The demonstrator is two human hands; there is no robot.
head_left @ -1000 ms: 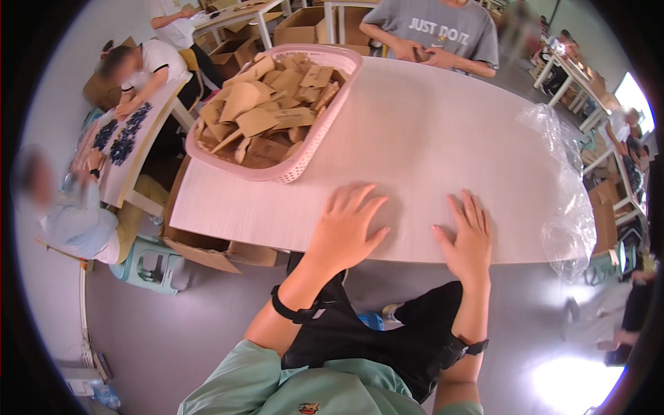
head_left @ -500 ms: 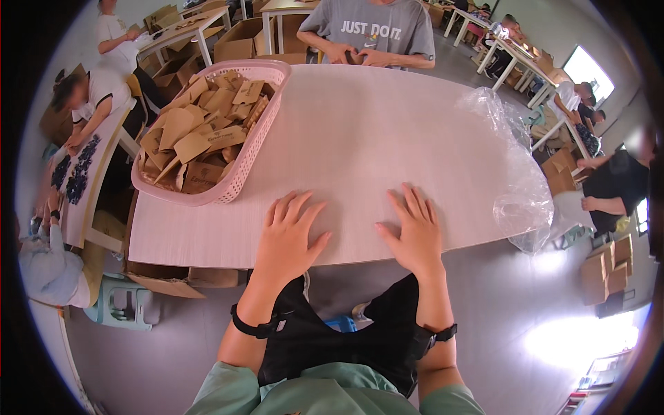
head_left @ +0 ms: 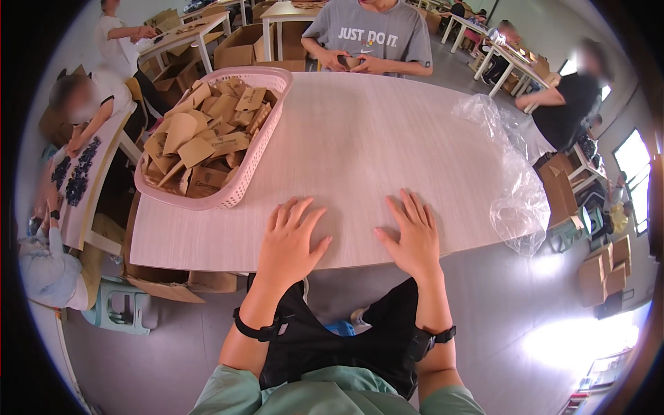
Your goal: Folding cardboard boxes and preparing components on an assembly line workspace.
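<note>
Both of my hands rest palm down near the front edge of a pale wood-grain table (head_left: 373,138). My left hand (head_left: 289,238) lies with its fingers spread and thumb pointing inward, holding nothing. To its right, my right hand (head_left: 413,234) lies the same way, its fingers also apart and nothing in it. A black strap circles each forearm. The nearest thing to my left hand is a pink plastic basket (head_left: 266,149), up and to the left on the table. Folded brown cardboard pieces (head_left: 197,149) fill it in a loose heap.
A crumpled clear plastic bag (head_left: 515,200) hangs over the table's right edge. Across the table a person in grey (head_left: 373,41) holds a small brown item. Someone in black (head_left: 567,104) stands beyond the bag. A green stool (head_left: 121,304) and cardboard boxes (head_left: 605,273) are on the floor.
The person in black at the right has moved farther along, past the plastic bag. The small item in the hands across the table shows more clearly. My hands stay in place.
</note>
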